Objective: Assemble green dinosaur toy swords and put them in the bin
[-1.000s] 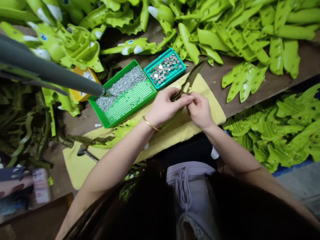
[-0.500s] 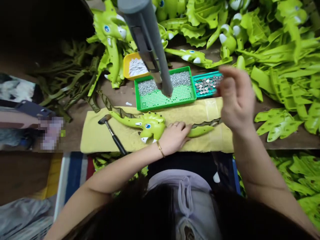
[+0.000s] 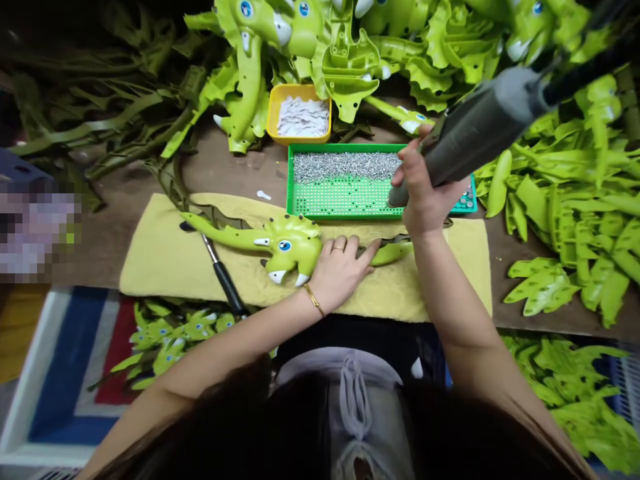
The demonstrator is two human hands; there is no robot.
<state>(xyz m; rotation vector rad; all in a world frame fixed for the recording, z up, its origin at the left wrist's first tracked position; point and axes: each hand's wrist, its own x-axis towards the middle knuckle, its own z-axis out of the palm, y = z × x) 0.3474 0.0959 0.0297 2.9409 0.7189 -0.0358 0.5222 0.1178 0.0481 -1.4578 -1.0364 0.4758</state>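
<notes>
On a yellow cloth (image 3: 165, 267) lies a bright green toy dinosaur (image 3: 293, 240) with a blue eye and white horn tips, a dark olive strip along its back edge. My left hand (image 3: 343, 270), with a ring and bracelet, is laid over its body, fingers curled on it and holding it against the cloth. In my right hand (image 3: 425, 193) is a grey electric screwdriver (image 3: 480, 127), gripped by its lower body and tilted. Its tip hangs over the front right of a green tray (image 3: 345, 207) of small screws.
Left of the toy is a hammer (image 3: 227, 287). Behind stands a yellow bowl (image 3: 300, 139) of white pieces. A teal tray (image 3: 470, 203) of round metal discs is partly hidden by my right hand. Green parts (image 3: 565, 193) pile up behind and right; olive parts (image 3: 110, 127) lie left.
My right hand has gone from being raised near the teal tray to gripping the screwdriver, which swung from the middle to the right. The left hand stays on the toy; the view has shifted.
</notes>
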